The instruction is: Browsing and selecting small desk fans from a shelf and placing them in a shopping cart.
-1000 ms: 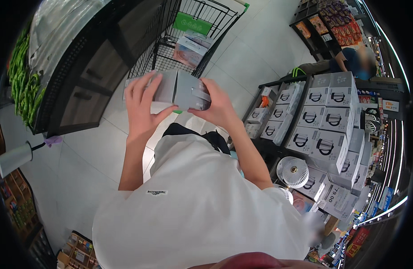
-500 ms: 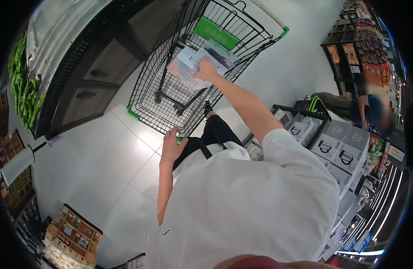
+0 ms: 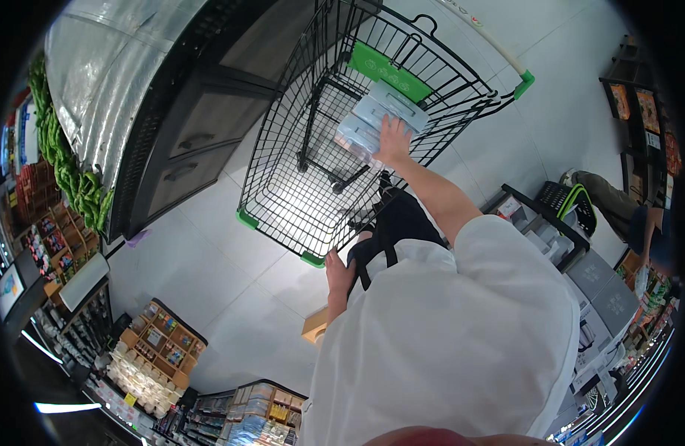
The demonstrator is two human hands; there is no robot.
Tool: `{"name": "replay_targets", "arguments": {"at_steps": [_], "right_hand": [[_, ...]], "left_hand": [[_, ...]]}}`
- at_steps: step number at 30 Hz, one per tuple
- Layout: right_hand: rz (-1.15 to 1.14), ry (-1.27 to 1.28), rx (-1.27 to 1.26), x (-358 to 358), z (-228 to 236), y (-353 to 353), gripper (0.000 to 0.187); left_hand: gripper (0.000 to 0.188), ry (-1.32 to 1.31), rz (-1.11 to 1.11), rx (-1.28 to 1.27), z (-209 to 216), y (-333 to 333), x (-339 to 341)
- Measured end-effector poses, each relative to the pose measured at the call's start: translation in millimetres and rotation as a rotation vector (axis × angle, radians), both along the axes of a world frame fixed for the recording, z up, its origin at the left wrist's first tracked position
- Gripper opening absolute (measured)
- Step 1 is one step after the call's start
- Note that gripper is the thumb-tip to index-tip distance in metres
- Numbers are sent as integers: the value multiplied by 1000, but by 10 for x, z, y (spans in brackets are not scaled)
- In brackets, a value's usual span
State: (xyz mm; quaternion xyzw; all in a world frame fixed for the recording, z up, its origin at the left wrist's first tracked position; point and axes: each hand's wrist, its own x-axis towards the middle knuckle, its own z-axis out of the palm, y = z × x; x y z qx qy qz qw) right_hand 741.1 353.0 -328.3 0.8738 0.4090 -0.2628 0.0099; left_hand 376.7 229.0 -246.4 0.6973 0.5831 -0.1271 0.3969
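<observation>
Inside the black wire shopping cart (image 3: 272, 160), several clear plastic boxes (image 3: 361, 134) with a bluish tint lie side by side near the green panel (image 3: 387, 70). My right hand (image 3: 393, 141) reaches over the cart's near side, its fingers bent over one of these boxes; the thumb's hold is partly hidden. What the boxes contain is hard to make out. By the cart's green corner bumper (image 3: 313, 259), my left hand (image 3: 340, 273) is at the rim, thumb and fingers apart. Whether it touches the rim is unclear.
Green peppers (image 3: 71, 167) line a dark cabinet (image 3: 194, 141) left of the cart. A wooden display (image 3: 164, 334) stands lower left. To the right are a black basket (image 3: 562, 204) with green handles, stacked grey boxes (image 3: 603, 286) and another person (image 3: 651, 230).
The view has turned, and the cart appears further right. The plastic boxes now lie in a neater row under my right hand. My left hand stays by the cart's corner.
</observation>
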Motion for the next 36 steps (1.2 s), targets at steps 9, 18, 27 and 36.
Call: {"name": "replay_targets", "arguments": {"at_steps": [9,18,27,36], "right_hand": [[211,-28,-95,-65,-81,145,132],[127,128,49,218,-172,106,99],[-270,536,765,-140,388,-753,25],[-811,362,691,-2313,1199,-2832,25]], "left_hand": [[61,0,41,-52,-45,83,19],[36,-290,68,-17,69,254,130],[30,-272,-297,-99,-459,517,-670],[42,-562,-849,-53,-693,848,-1032]]}}
